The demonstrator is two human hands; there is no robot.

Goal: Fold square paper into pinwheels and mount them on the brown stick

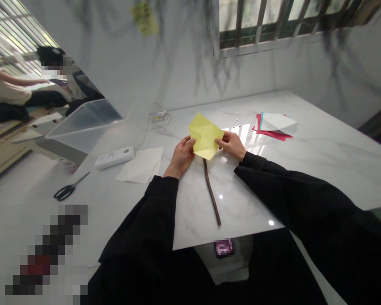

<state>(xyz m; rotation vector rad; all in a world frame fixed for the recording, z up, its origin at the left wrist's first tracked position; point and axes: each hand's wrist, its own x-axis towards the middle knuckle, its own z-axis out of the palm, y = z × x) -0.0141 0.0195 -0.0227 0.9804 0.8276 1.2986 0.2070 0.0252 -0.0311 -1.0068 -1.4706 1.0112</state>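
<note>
Fingers of the left hand [180, 159] and right hand [233, 145] are closed in thumb pinches on opposite sides of a creased, four-cornered yellow paper sheet [205, 134], which hides some fingertips and the upper end of a slender dark-brown stick [212, 192] on the white marbled table [320, 169]. Farther left, past a long white plastic device [115, 158], sits a translucent plastic bin [97, 111], its inside hard to make out. At lower left, pixel blocks obscure a dark elongated object [46, 250].
</note>
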